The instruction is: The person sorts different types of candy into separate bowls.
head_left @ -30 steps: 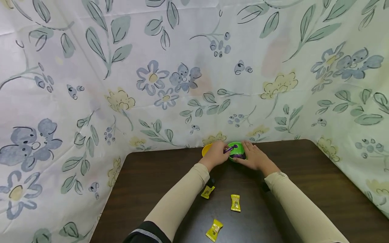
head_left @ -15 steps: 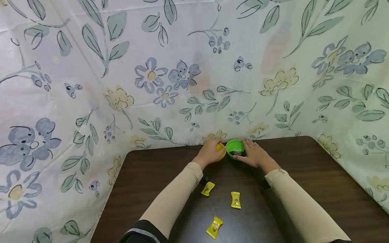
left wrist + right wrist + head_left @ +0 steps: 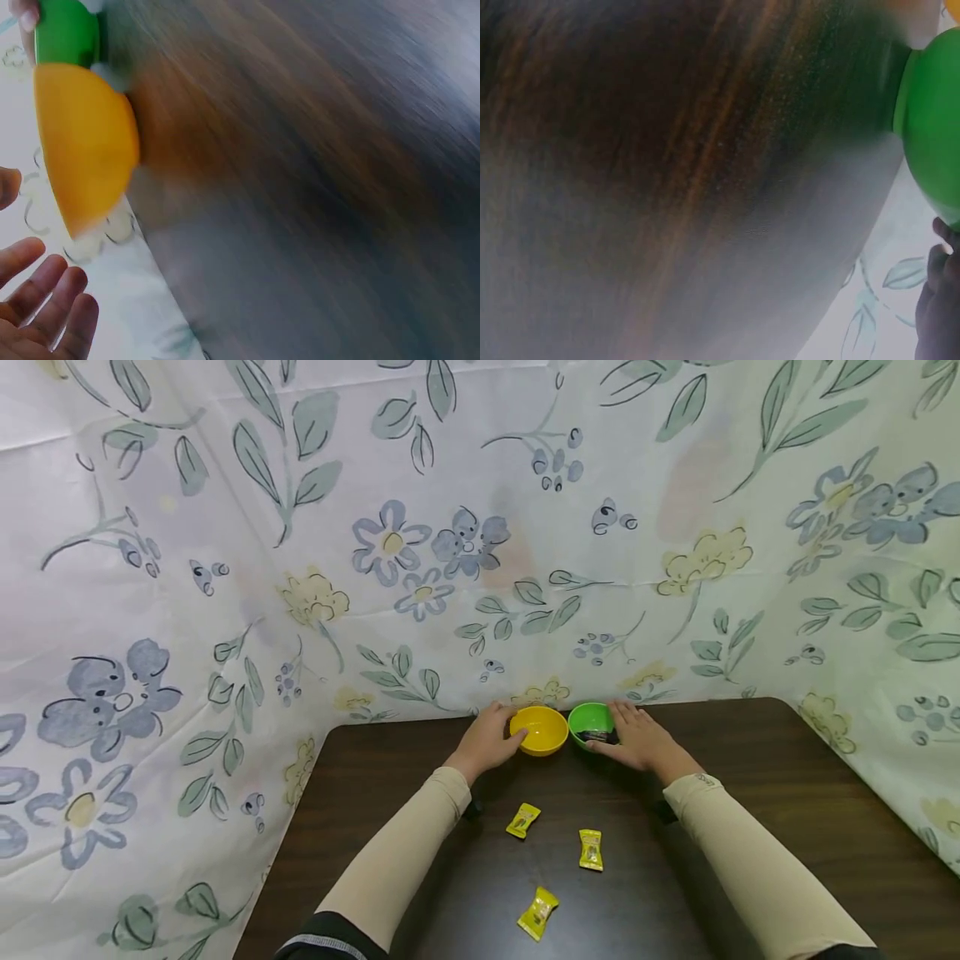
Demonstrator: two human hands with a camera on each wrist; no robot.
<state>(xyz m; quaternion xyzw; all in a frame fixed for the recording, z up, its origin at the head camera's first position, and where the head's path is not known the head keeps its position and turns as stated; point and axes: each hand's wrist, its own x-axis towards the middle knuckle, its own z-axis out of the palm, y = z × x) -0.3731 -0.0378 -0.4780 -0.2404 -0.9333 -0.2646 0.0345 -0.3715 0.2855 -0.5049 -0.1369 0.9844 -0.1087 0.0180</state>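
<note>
A yellow bowl [image 3: 539, 731] and a green bowl [image 3: 592, 720] stand side by side at the table's far edge. Dark wrapped candy [image 3: 596, 737] lies inside the green one. My left hand [image 3: 483, 743] is beside the yellow bowl's left side; the left wrist view shows its fingers [image 3: 67, 300] spread and apart from the bowl, holding nothing. Against the right side of the green bowl rests my right hand [image 3: 641, 741], fingers straight along the rim and thumb across the front. Only part of that hand shows in the right wrist view, at the bowl's wall [image 3: 937, 127].
Three yellow-wrapped candies lie on the dark wooden table [image 3: 375, 793]: one candy [image 3: 522, 820] on the left, another [image 3: 590, 849] on the right, a third [image 3: 537, 913] closer to the front. A floral cloth [image 3: 465, 552] hangs behind the table and along its sides.
A second ago my left hand held a purple-wrapped candy at the green bowl. It has since let go and moved left past the yellow bowl. My right hand stays at the green bowl.
</note>
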